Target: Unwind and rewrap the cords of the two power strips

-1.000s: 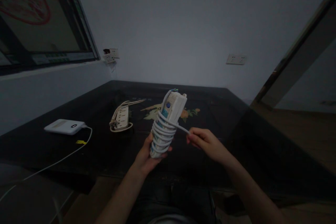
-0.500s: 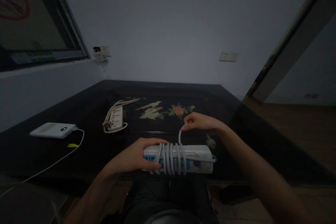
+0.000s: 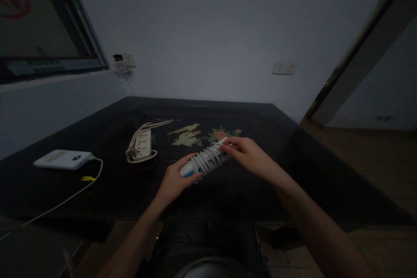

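Working at one tabletop (image 3: 228,197), with both forearms being cut off by the lower edge at six o'clock. Gripping one white power strip (image 3: 186,169) in the left hand (image 3: 172,179), pressing the thumb to the near side and hiding most of the other fingers behind. Slanting the strip over the tabletop's middle, from eight o'clock up to two o'clock. Pinching the pale cord (image 3: 207,160), wound around the strip, with the right hand (image 3: 245,152) at the two o'clock end, and covering the cord's loose end there. Not managing to count the turns exactly in this dim light.

Facing, at nine o'clock from the held strip, one white power bank (image 3: 63,159) with one thin cable (image 3: 67,200) running out of the frame past one yellow tag (image 3: 87,178). Facing, between nine and ten, a second power strip (image 3: 143,144), tangled with its cream cord, barely making out a plug. Blocking part of one painted flower (image 3: 220,134) with the held strip.

Looking farther, counting two socket plates (image 3: 121,67) near ten o'clock, one double socket (image 3: 283,68) between one and two, and one cut-off window (image 3: 42,30) at ten.
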The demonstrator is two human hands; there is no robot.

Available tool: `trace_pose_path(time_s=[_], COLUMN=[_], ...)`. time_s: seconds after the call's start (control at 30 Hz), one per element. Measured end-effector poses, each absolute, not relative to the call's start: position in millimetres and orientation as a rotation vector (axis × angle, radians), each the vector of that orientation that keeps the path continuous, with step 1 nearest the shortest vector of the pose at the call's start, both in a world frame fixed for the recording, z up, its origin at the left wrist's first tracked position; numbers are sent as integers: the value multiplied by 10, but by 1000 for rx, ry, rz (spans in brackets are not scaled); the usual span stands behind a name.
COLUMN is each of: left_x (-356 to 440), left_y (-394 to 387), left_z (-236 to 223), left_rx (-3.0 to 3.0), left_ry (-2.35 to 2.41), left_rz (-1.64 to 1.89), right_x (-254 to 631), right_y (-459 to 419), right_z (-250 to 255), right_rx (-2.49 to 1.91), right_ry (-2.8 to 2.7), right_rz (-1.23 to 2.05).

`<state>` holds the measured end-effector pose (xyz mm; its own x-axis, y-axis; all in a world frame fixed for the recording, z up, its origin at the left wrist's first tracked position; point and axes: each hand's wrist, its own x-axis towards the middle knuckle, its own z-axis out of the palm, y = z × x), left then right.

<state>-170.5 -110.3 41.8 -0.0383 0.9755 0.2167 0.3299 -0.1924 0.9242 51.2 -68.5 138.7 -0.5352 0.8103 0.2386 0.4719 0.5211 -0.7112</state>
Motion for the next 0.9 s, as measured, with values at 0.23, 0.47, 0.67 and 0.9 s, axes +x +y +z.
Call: trace_pose_path(time_s=[0.23,0.47,0.67,0.9], left_x=[-1635,-1508,-1565,-1603], left_y=[-1152,-1241,-1242,-1294], left_z=[382,388,411,403], left_rx=[1200,876,806,770], left_ry=[1229,947,819,708], left_rz=[1398,1365,1287,1216], right_x=[549,649,787,870], right_y=[-1027,-1059,-996,-879], right_z=[1078,938,874,774], right_rx=[-1060,-988,-880,-638], right_ry=[-2068,-2052,-2044,-1725], right_rz=[1080,1228,1243,1628])
